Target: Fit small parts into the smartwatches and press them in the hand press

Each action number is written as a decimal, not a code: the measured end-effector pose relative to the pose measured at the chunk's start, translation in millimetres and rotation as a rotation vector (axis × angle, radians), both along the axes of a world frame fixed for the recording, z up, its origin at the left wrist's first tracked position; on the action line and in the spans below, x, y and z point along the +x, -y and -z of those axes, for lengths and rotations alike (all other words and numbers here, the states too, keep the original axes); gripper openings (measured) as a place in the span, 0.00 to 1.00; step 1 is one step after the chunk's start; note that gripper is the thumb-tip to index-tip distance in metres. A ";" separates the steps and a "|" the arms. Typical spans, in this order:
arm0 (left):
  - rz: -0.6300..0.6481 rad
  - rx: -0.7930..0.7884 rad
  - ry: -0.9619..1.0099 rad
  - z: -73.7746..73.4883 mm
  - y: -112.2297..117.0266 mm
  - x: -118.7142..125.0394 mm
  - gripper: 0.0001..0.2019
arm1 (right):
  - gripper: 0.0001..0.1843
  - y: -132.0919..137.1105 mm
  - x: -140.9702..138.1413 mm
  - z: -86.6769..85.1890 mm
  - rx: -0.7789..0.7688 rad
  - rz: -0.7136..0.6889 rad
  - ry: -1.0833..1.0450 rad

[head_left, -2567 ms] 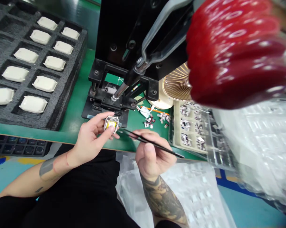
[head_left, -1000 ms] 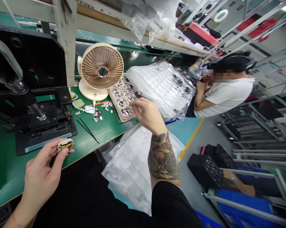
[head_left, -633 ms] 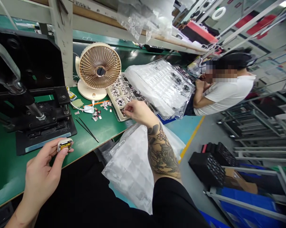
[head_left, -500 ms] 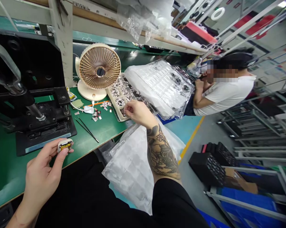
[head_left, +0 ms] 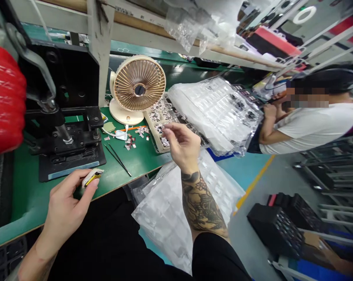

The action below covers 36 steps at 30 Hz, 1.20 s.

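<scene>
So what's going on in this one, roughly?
A person at a green bench holds a small white casing, yellow inside, pinched in the left hand at the bench edge. The right hand is raised over the parts tray beside the fan, fingertips pinched together; whether they hold a piece is too small to tell. Black tweezers lie on the bench beside the hand press. A co-worker sits further right.
</scene>
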<state>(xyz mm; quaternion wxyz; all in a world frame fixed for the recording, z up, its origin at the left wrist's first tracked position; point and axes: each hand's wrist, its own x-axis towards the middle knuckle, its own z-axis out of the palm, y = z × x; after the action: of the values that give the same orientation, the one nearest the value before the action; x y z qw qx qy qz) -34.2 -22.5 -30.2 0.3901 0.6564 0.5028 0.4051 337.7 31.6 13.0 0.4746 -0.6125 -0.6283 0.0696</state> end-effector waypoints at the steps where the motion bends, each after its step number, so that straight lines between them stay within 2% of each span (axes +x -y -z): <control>1: 0.005 0.018 -0.001 -1.9 -0.7 1.0 0.10 | 0.11 0.6 -8.6 2.2 0.019 -0.052 -0.065; 4: 0.034 0.083 0.011 -9.9 -2.6 5.5 0.07 | 0.08 4.3 -41.9 5.8 0.057 -0.161 -0.193; 7: 0.082 0.106 0.015 -17.3 -4.4 9.5 0.06 | 0.06 10.8 -83.6 2.9 0.057 -0.268 -0.200; 11: 0.104 0.104 0.035 -19.5 -5.9 10.2 0.04 | 0.03 17.5 -132.9 -1.7 -0.022 -0.513 -0.289; 14: 0.094 0.101 0.033 -19.0 -5.5 9.4 0.03 | 0.06 18.2 -153.1 2.2 -0.100 -0.670 -0.368; 17: 0.079 0.115 0.028 -19.2 -5.6 9.2 0.04 | 0.05 16.6 -157.3 8.2 -0.155 -0.724 -0.365; 20: 0.085 0.118 0.022 -19.9 -6.6 9.1 0.06 | 0.06 15.3 -151.6 10.5 -0.141 -0.733 -0.264; 22: 0.093 0.103 0.032 -20.8 -7.3 8.6 0.08 | 0.12 15.5 -146.4 11.2 -0.075 -0.781 -0.110; 25: 0.110 0.049 0.062 -22.0 -8.0 7.1 0.13 | 0.28 16.5 -140.6 15.6 0.056 -0.841 0.145; 27: 0.123 0.023 0.061 -22.0 -8.5 5.6 0.14 | 0.33 16.5 -138.9 20.8 0.121 -0.844 0.224; 32: 0.151 0.057 0.006 -19.4 -10.2 -1.2 0.15 | 0.28 20.1 -141.1 26.1 0.173 -0.811 0.330; 34: 0.159 0.052 -0.017 -20.6 -9.3 -2.4 0.15 | 0.25 30.8 -141.2 24.6 0.155 -0.743 0.382; 36: 0.100 0.030 0.013 -23.3 -6.5 -0.8 0.10 | 0.26 48.1 -135.2 26.7 0.139 -0.644 0.388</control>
<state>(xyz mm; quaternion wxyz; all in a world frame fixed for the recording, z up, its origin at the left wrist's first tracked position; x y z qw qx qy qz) -35.0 -16.0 -6.9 0.4033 0.6837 0.4607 0.3970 202.4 -16.4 -13.6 0.3409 -0.3518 -0.8700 0.0553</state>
